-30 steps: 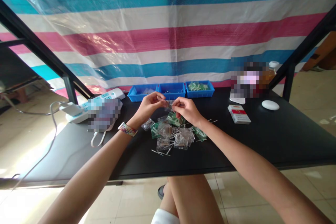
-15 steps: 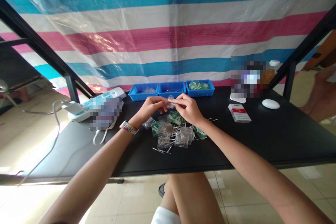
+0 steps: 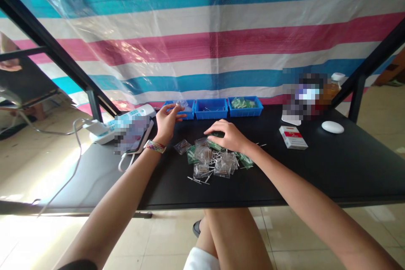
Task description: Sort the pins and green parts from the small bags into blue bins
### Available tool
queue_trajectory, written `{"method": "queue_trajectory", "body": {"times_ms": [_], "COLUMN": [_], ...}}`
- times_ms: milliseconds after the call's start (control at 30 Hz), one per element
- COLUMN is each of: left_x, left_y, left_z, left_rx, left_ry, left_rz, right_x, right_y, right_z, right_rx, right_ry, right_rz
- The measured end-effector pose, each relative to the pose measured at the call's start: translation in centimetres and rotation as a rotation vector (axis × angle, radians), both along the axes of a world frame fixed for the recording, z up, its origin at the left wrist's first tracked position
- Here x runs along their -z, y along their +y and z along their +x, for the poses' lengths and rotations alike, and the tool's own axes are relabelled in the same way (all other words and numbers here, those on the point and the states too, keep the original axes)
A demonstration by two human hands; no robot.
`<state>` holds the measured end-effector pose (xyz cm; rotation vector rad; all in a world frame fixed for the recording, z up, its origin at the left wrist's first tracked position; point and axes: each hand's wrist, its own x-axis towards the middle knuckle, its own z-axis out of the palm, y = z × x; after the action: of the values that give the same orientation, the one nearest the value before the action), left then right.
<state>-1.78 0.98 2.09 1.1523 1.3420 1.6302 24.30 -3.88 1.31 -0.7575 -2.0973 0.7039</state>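
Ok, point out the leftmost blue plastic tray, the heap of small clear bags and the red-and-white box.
Leftmost blue plastic tray (image 3: 190, 114), head view, front wall's right end.
Heap of small clear bags (image 3: 203, 154), head view, a middle bag.
Red-and-white box (image 3: 293, 137), head view, top face.

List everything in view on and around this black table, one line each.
table: one, black, across the middle of the view
trays: three, blue, in a row at the far edge
small bags: one pile, clear and green, table centre
loose pins: several, silvery, near side of the pile
box: one, red and white, right of the pile
oval object: one, white, far right
power strip: one, white, far left
tarp: one, blue, white and pink stripes, behind the table
wristband: one, multicoloured, left wrist
left hand: at the left tray, fingers spread
right hand: palm down on the pile
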Motion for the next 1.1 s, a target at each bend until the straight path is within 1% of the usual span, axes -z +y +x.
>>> {"method": "queue_trajectory", "body": {"times_ms": [67,133,200,300,400,500,533,600,667,733,800,867,967,1100], "left_x": [-0.1,-0.3,-0.4,-0.3,-0.1,0.0,-0.1,-0.2,-0.6,-0.9,-1.1,-1.0,-0.5,0.1], "left_y": [0.0,-0.2,-0.3,-0.2,0.1,0.1,0.1,-0.3,-1.0,-1.9,-2.9,-3.7,-4.2,-3.8], "left_z": [-0.2,-0.2,-0.2,-0.2,-0.2,0.0,0.1,0.5,1.1,2.1,3.3,4.5,5.6,5.6], "left_rx": [0.012,0.043,0.065,0.056,0.04,0.064,0.087,0.171,0.319,0.508,0.656,0.755,0.75,0.655], "left_ry": [-0.005,-0.024,-0.054,-0.072,-0.066,-0.034,-0.015,0.027,0.072,0.118,0.156,0.22,0.248,0.224], "left_rz": [-0.011,-0.019,-0.012,0.013,0.008,0.007,0.017,0.045,0.06,0.046,0.03,0.02,0.038,0.066], "right_x": [0.4,1.0,1.5,1.8,1.5,1.1,0.9,0.7,0.6,0.5,0.5,0.4,0.3,0.5], "right_y": [-0.2,-0.3,-0.4,-0.5,-0.6,-0.7,-0.7,-0.7,-0.6,-0.3,0.2,0.6,1.0,1.0], "right_z": [-0.4,-0.7,-1.0,-1.2,-1.2,-1.2,-1.2,-1.3,-1.3,-1.3,-1.2,-1.0,-0.8,-0.8], "right_rx": [-0.09,-0.125,-0.118,-0.092,-0.046,-0.019,-0.018,-0.018,-0.009,0.009,0.037,0.074,0.122,0.105], "right_ry": [-0.029,-0.058,-0.099,-0.149,-0.145,-0.066,-0.019,0.099,0.228,0.355,0.469,0.554,0.609,0.61], "right_rz": [0.024,0.042,0.06,0.094,0.14,0.138,0.109,-0.005,-0.169,-0.311,-0.391,-0.43,-0.474,-0.551]}}
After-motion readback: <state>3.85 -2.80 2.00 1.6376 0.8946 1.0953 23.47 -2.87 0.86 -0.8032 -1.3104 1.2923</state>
